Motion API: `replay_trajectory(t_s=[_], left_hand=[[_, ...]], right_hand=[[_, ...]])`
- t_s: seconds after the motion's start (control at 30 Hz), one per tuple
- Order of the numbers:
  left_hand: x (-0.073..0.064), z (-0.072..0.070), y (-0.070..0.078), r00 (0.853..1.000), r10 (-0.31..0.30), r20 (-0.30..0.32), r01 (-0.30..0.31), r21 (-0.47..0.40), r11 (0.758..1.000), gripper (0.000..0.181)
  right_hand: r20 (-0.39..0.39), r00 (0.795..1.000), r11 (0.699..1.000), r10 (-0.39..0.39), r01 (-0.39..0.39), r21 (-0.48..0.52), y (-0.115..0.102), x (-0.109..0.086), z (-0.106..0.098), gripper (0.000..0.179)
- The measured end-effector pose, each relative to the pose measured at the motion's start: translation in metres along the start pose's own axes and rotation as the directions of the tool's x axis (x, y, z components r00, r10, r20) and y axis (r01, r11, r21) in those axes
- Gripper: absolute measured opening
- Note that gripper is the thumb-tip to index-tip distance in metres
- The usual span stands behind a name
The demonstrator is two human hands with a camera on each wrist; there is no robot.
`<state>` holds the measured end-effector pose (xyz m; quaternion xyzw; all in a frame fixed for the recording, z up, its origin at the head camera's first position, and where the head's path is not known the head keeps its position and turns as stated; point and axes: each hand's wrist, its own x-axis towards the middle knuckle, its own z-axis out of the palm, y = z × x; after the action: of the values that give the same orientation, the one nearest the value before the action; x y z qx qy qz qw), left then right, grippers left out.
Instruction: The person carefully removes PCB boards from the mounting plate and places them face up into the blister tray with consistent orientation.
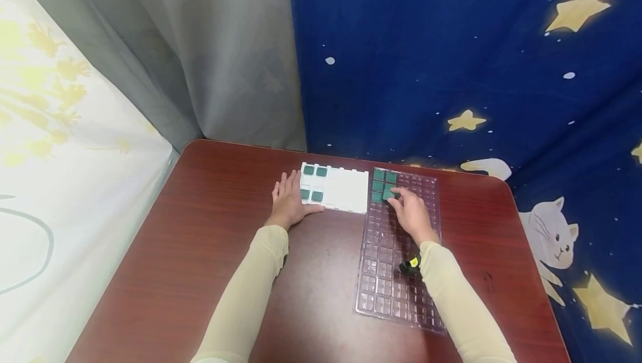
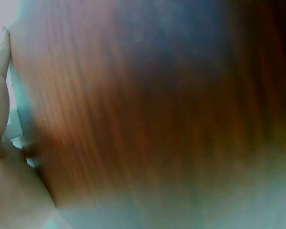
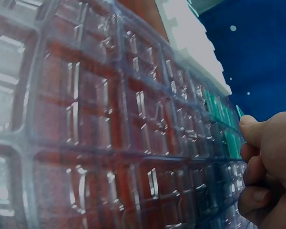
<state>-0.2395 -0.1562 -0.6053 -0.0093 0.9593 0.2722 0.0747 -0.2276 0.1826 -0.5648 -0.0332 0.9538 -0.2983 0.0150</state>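
Observation:
A white rectangular plastic panel (image 1: 351, 190) lies near the table's back edge, with several green square tiles (image 1: 321, 172) set in its left half. Along the panel's left side my left hand (image 1: 290, 200) rests with straight fingers and the thumb spread by the front edge. Just right of the panel is a clear plastic tray (image 1: 383, 251) of small square compartments. Green tiles (image 1: 378, 175) sit in its back left corner. Between thumb and fingers, my right hand (image 1: 413, 215) pinches one green tile (image 1: 388, 193) over that corner; its edge shows in the right wrist view.
The reddish-brown wooden table (image 1: 220, 195) has rounded back corners. A black strap piece with a yellow mark (image 1: 413, 262) shows at the right wrist, above the tray. Behind the table hang a grey curtain (image 1: 241, 62) and a blue star-patterned cloth (image 1: 401, 73).

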Motion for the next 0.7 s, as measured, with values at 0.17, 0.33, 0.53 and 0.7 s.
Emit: replay_trajectory(t_s=[0.17,0.33,0.53,0.7], left_hand=[[0.000,0.000,0.000,1.000,-0.002,0.000,0.002,0.004,1.000,0.138],[-0.001,-0.001,0.000,1.000,0.007,0.000,-0.007,0.001,1.000,0.138],[0.000,0.000,-0.001,1.000,0.006,0.001,-0.006,0.006,1.000,0.138],[0.002,0.000,-0.002,1.000,0.004,0.001,-0.004,0.015,1.000,0.138]], right_hand=[[0.004,1.000,1.000,0.011,-0.011,0.016,0.004,-0.002,0.003,0.040],[-0.001,1.000,1.000,0.018,-0.018,0.014,0.009,-0.002,0.005,0.040],[0.000,1.000,1.000,0.021,-0.021,0.009,0.015,-0.002,0.008,0.040],[-0.011,1.000,1.000,0.028,-0.028,-0.002,0.016,-0.003,0.012,0.040]])
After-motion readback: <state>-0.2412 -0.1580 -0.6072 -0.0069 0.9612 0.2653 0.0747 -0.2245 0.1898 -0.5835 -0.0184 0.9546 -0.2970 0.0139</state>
